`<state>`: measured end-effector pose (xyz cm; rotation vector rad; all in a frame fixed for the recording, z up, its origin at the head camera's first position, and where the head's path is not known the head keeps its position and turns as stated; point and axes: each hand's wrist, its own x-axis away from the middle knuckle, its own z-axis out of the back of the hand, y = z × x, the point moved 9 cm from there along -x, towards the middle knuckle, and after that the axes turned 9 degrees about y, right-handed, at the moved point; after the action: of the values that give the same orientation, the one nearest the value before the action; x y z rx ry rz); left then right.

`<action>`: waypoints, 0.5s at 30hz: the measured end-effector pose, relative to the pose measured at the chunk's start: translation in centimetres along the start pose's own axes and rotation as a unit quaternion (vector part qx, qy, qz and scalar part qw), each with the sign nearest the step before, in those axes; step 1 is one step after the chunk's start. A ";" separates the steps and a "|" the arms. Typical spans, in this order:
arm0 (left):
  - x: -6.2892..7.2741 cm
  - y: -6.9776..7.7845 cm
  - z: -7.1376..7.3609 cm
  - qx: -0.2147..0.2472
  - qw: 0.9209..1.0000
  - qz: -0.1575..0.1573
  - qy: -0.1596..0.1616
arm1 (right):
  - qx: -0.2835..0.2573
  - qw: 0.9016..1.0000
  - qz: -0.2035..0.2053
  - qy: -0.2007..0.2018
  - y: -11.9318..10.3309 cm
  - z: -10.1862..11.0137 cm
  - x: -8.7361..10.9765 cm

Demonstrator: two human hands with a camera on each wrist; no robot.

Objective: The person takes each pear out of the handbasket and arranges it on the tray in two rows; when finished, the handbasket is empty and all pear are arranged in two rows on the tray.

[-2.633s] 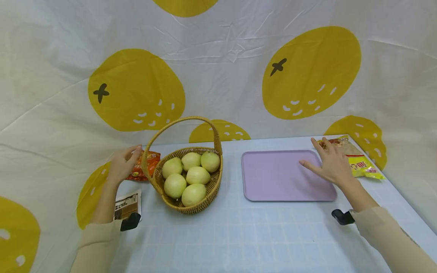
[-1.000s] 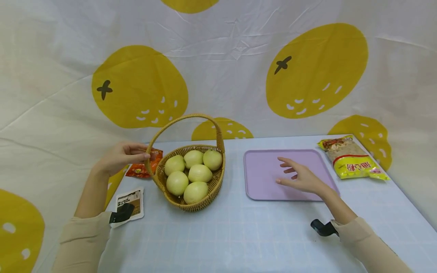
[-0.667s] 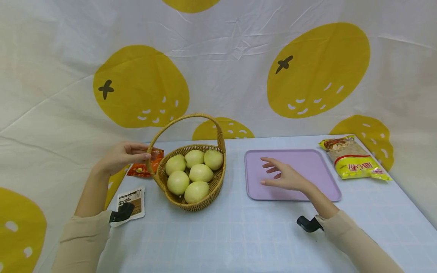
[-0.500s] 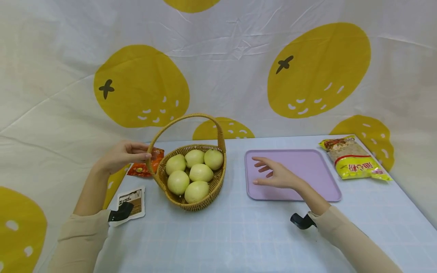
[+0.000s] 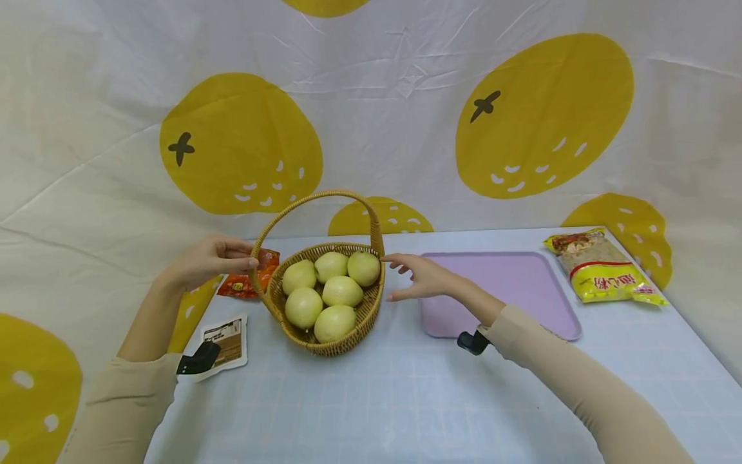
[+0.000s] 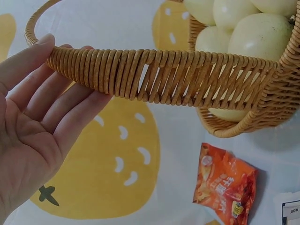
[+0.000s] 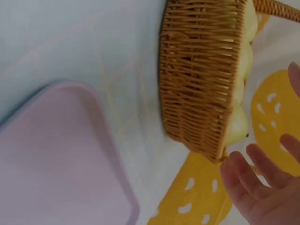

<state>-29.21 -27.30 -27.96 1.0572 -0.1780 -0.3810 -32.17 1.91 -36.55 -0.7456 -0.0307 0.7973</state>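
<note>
The wicker basket (image 5: 333,348) of pale green fruit (image 5: 342,291) sits toward ten o'clock on the tabletop (image 5: 371,399), its handle (image 6: 108,70) arching from eight o'clock to two. The left grip (image 5: 213,261) pinches that handle's eight o'clock side; the right grip (image 5: 426,277), loosely spread around nothing, has the basket at nine o'clock, fingertips (image 7: 236,164) right beside it, though I can't tell whether they touch.

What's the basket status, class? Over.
Left fingers pinch basket handle. Right fingers at basket rim, contact unclear. Basket upright, six pale fruits visible inside. Red packet nearby, seemingly not blocking.
</note>
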 end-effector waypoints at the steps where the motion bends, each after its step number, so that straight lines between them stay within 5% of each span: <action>1: 0.0 0.0 0.0 0.000 1.000 0.000 -0.001 | 0.012 1.000 0.011 -0.010 -0.5 -0.3 -0.6; 15: 0.0 0.2 -0.3 -0.007 1.000 -0.003 -0.007 | 0.098 0.981 0.054 -0.156 -5.0 -6.8 -5.1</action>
<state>-29.11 -26.95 -27.90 1.0418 -0.1846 -0.3944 -30.65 -7.81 -37.25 -0.4340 -0.1935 1.0007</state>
